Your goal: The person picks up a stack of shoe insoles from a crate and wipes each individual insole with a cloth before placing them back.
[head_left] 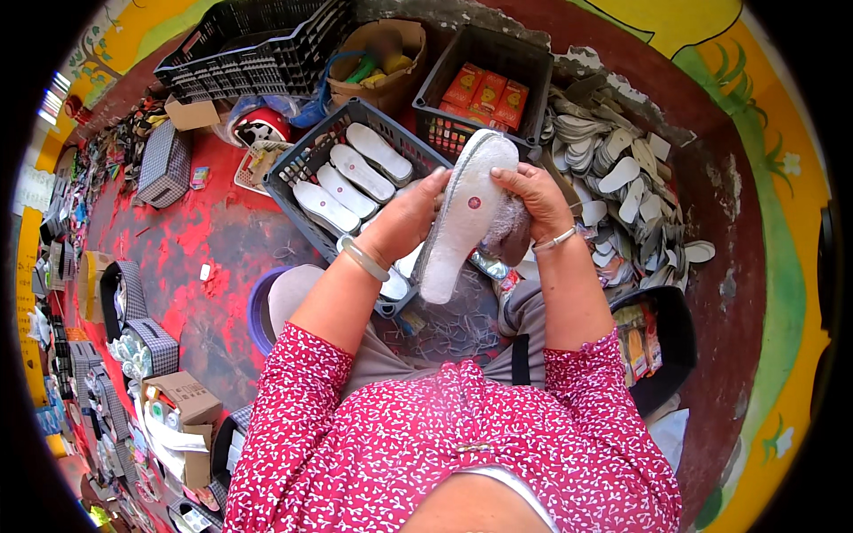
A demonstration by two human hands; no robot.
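Observation:
A white fleecy insole (462,233) with a small round red mark stands tilted between my hands, its wide end up. My right hand (540,200) grips its right edge, thumb on the white face and the other fingers behind. At the opposite edge, my left hand (402,220) is closed around the side, with some fingertips hidden behind it. Partly covered by the insole, a fuzzy greyish-brown thing (508,226) shows beneath my right hand; I cannot make out its kind. A dark plastic crate (306,222) just beyond my left hand holds several similar white insoles (355,171).
Another dark crate (435,80) with orange-red boxes (487,96) stands at the back. Loose soles are heaped (613,169) along the wall at right. A black bin (680,342) sits by my right elbow. Checkered boxes (165,164) and cartons (182,400) lie to the left.

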